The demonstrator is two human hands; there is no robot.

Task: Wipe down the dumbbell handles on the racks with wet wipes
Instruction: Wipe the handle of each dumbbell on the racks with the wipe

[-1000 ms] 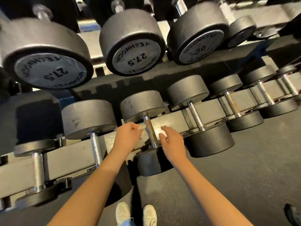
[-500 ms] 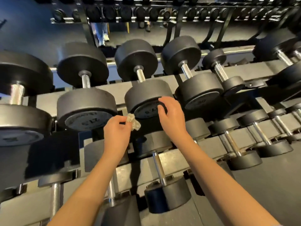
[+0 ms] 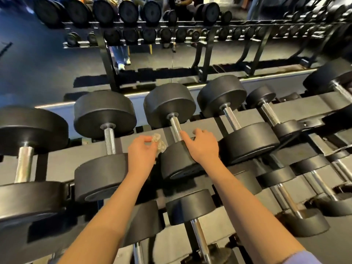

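Note:
A crumpled white wet wipe [image 3: 159,144] is pinched in my left hand [image 3: 141,153], just left of a black dumbbell's knurled steel handle [image 3: 175,128] on the upper rack shelf [image 3: 62,162]. My right hand [image 3: 202,145] rests on the near head [image 3: 177,164] of that dumbbell, with its index finger stretched out and touching the lower end of the handle. The wipe is beside the handle, not on it. Neighbouring dumbbell handles [image 3: 110,141] [image 3: 231,119] lie left and right on the same shelf.
A lower shelf holds smaller dumbbells [image 3: 192,210] under my forearms. Behind the rack a mirror [image 3: 171,60] reflects another rack of dumbbells and a person's legs. Heavier dumbbells [image 3: 32,130] lie at the far left, lighter ones [image 3: 266,109] to the right.
Both hands rose from the lower shelf's handle to the upper shelf. My right hand moved from the dumbbell's face to over its near head, finger on the handle; the view tilted up.

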